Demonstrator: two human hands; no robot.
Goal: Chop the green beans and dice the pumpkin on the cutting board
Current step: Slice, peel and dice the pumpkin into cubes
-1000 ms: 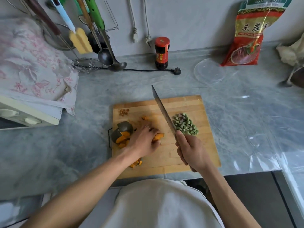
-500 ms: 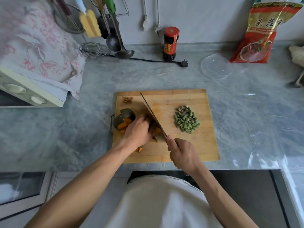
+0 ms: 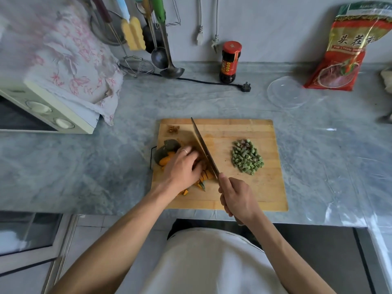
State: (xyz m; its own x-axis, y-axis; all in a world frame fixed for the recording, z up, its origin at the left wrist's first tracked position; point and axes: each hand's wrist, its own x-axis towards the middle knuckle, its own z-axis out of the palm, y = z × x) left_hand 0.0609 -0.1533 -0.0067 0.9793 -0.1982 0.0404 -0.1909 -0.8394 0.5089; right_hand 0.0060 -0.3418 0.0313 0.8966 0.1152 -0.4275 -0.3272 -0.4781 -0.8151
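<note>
Nearest the body, the right hand (image 3: pixel 237 198) is wrapped tight around the handle of the knife (image 3: pixel 203 148), over the near edge of the cutting board (image 3: pixel 244 187). The closed fist lets the arm drive the long blade, which runs up and left across the board's middle. The blade looks to be down among the pumpkin, though whether its edge has reached the wood cannot be told from this angle.

Just left of the blade, on the board's left half, the left hand (image 3: pixel 182 166) presses down on the pumpkin pieces (image 3: pixel 203 177), fingers curled on top of them. That grip pins the orange flesh so it cannot roll, and it probably keeps the fingertips tucked back from the steel. A few cut cubes lie at the near side of that hand. Beyond the hand, at the board's left edge, sits the uncut pumpkin wedge (image 3: pixel 167 148) with its dark green skin, parked within reach for later.

On the board's right half, well apart from the blade, the chopped green beans (image 3: pixel 247 157) are gathered in one heap, pushed aside to leave cutting room. That part looks finished; dicing is the step in hand.

At the board's far left corner lies a small brown pile of scraps (image 3: pixel 173 129), out of the way.
</note>
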